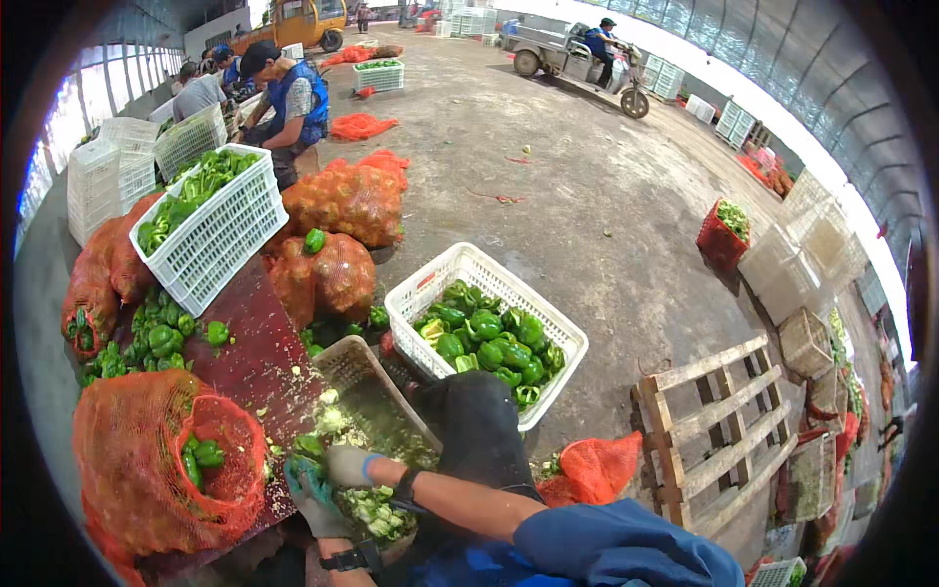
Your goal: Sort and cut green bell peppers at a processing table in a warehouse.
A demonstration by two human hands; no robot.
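Head view. Lower centre: left hand (311, 492) and right hand (349, 467) close together at green pepper (309, 446); both partly hidden, grip cannot be told. Pepper best steadied low over scrap crate (396, 391). Centre: white crate (515, 291), cut peppers (504, 350) inside; knee (479, 416) in way between crates. Lower left: open mesh sack (127, 430).

I see open floor (616, 364) between the white crate (523, 298) and the wooden pallet (714, 426); nearer me, the mesh sack (137, 450) blocks the left hand's (318, 501) leftward way, and the bent knee (479, 421) stands across the right
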